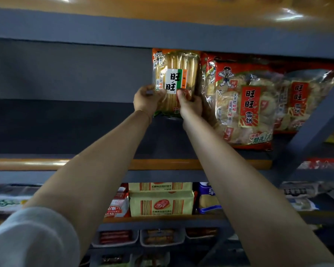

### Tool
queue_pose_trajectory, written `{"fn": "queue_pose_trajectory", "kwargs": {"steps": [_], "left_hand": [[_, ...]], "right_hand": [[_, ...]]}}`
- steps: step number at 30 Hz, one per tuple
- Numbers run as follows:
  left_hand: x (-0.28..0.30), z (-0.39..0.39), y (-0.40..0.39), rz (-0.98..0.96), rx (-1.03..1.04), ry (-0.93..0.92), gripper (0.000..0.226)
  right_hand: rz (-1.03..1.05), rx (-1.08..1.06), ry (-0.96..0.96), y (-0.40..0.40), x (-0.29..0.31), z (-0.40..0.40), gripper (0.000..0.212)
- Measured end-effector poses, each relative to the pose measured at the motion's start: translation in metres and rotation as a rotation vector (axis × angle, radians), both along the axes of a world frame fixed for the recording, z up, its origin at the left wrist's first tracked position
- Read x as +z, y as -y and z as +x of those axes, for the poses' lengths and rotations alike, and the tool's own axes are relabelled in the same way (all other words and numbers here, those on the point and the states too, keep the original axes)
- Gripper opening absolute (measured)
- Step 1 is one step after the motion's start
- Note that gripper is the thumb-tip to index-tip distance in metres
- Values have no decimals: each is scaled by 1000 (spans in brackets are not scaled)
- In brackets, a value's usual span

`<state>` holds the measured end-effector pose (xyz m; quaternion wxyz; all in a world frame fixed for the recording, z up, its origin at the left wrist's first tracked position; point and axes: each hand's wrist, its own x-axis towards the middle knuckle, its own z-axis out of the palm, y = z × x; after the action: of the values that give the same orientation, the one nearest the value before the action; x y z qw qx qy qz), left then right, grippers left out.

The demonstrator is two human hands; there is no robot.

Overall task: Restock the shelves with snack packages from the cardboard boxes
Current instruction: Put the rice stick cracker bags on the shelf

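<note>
Two hands' grip point(171, 101) at cracker pack's point(175, 74) lower edge; pack upright above

left arm: bare forearm, reaching from the lower left of the frame up to centre; pale sleeve pushed up near the elbow
left hand point(146, 100): thumb forward, fingers curled round what it holds; thin band at the wrist
right arm: bare, stretched from the lower right corner up to centre
right hand point(190, 104): thumb raised in front, fingers wrapped behind, gripping just beside the left hand
</note>
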<state>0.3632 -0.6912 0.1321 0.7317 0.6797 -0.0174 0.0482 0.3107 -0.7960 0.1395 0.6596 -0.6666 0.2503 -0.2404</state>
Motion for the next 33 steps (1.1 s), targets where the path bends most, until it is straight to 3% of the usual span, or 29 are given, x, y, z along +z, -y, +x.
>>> {"fn": "queue_pose_trajectory", "kwargs": {"steps": [10, 13, 17, 18, 22, 25, 29, 33], "left_hand": [[13, -12, -5, 95, 13, -16, 56], [21, -32, -27, 140, -9, -54, 58], [33, -85, -90, 54, 28, -30, 17], [34, -102, -113, 18, 9, -15, 6], [15, -175, -230, -26, 31, 21, 13], [-36, -225, -335, -7, 192, -127, 14], [-140, -307, -477, -33, 522, -481, 24], [-198, -389, -573, -64, 760, -713, 15]], "right_hand": [[-11, 127, -65, 2, 10, -22, 87], [-2, 132, 13, -10, 14, -51, 67], [85, 160, 165, -71, 20, -92, 19], [103, 216, 183, -93, 20, -101, 14], [64, 519, 181, -195, 9, -140, 11], [-4, 712, 40, -288, -27, -162, 14], [-199, 971, -272, -415, -128, -196, 23], [-181, 1070, -630, -502, -209, -233, 21]]}}
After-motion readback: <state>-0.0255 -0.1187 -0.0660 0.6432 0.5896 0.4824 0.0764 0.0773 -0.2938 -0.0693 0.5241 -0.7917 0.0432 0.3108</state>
